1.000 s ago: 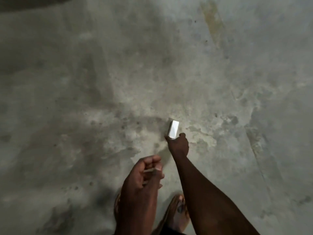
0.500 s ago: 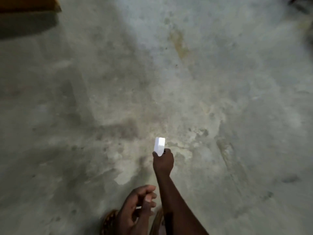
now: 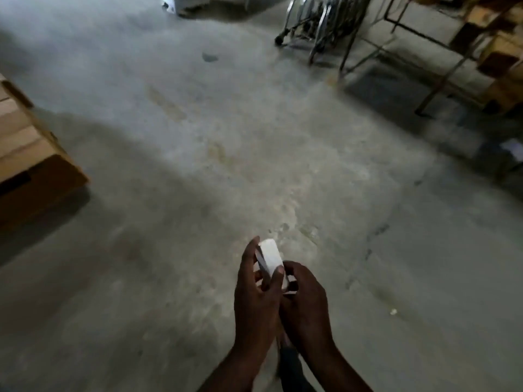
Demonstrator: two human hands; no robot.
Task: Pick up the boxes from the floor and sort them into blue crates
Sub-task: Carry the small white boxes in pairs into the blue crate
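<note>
A small white box [image 3: 271, 257] is held up in front of me, low in the middle of the view. My left hand [image 3: 256, 290] grips it from the left, thumb across its near end and fingers behind it. My right hand [image 3: 304, 301] curls round the box's lower right end. Both hands meet on the box above the bare concrete floor [image 3: 198, 179]. No blue crate is in view.
A brown cardboard carton [image 3: 31, 162] stands at the left edge. Metal chair and table frames [image 3: 328, 26] crowd the far right, with wooden boxes [image 3: 498, 49] stacked behind them. A small white scrap [image 3: 393, 312] lies on the floor at the right.
My right hand lifted the white box off the floor and brought it toward me. My left hand came up and took hold of it too. The view tilted up from the floor.
</note>
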